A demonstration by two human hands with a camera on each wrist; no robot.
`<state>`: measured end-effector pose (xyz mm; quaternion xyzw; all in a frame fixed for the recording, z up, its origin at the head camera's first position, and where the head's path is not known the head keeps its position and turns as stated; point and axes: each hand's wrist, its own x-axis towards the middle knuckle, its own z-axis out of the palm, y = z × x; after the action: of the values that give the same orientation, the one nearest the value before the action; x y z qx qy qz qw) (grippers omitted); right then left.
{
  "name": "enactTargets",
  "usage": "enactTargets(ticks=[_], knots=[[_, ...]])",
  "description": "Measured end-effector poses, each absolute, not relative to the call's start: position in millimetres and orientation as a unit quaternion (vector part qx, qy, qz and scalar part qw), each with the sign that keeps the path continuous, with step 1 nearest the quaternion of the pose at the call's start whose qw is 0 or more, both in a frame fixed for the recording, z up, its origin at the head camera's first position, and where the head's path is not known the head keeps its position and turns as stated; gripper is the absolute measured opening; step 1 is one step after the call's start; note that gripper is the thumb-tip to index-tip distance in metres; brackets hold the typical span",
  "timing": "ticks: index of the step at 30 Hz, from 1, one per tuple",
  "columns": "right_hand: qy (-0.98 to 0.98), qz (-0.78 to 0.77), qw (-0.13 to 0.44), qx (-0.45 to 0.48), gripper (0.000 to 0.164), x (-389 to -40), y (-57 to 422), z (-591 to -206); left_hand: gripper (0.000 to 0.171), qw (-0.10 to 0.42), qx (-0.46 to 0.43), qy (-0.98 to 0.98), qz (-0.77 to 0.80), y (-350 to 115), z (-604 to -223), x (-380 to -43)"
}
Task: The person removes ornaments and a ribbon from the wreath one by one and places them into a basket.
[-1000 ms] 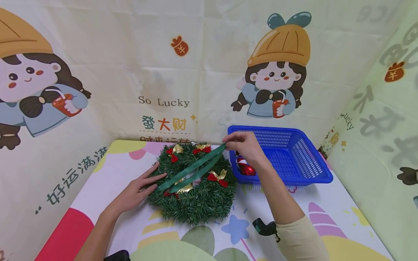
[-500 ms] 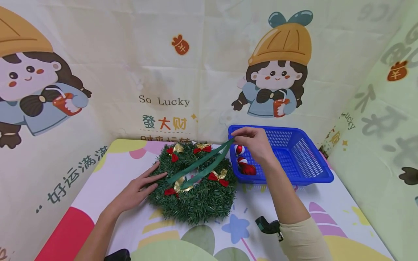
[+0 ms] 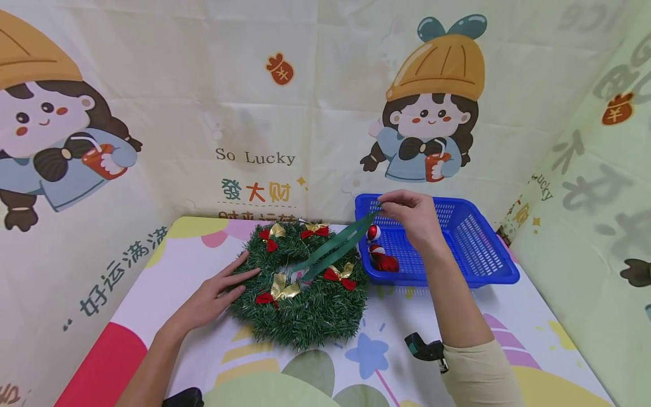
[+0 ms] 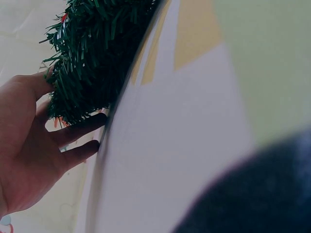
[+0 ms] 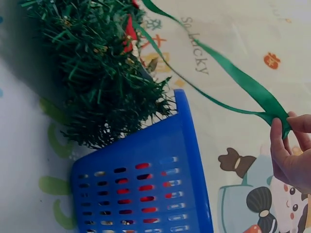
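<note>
A green wreath (image 3: 315, 316) with several red and gold bows lies on the table. My left hand (image 3: 216, 297) rests on its left side with the fingers spread; in the left wrist view the fingers (image 4: 80, 131) lie against the wreath's edge. Above the blue basket's near-left corner, my right hand (image 3: 414, 220) pinches the end of a green ribbon (image 3: 346, 240). The ribbon's two strands slope down to the wreath's middle. In the right wrist view the ribbon (image 5: 243, 82) is held between thumb and fingertips.
Right of the wreath stands a blue plastic basket (image 3: 488, 249), close against it. Red and white baubles (image 3: 386, 263) lie in its left end. A printed cloth wall (image 3: 325, 113) rises behind the table.
My right hand has moved right and slightly up, drawing the ribbon across the wreath toward the basket. More of the front gold bow shows. The left hand has stayed in place.
</note>
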<state>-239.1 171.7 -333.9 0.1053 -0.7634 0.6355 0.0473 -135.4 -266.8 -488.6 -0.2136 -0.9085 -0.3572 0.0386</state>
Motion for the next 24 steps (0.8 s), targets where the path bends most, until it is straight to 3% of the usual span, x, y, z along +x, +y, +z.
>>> enactTargets(ticks=[24], knots=[[-0.672, 0.724, 0.151, 0.031, 0.021, -238, 205, -316, 0.045, 0.044, -0.216, -0.907, -0.358, -266, -488, -134]])
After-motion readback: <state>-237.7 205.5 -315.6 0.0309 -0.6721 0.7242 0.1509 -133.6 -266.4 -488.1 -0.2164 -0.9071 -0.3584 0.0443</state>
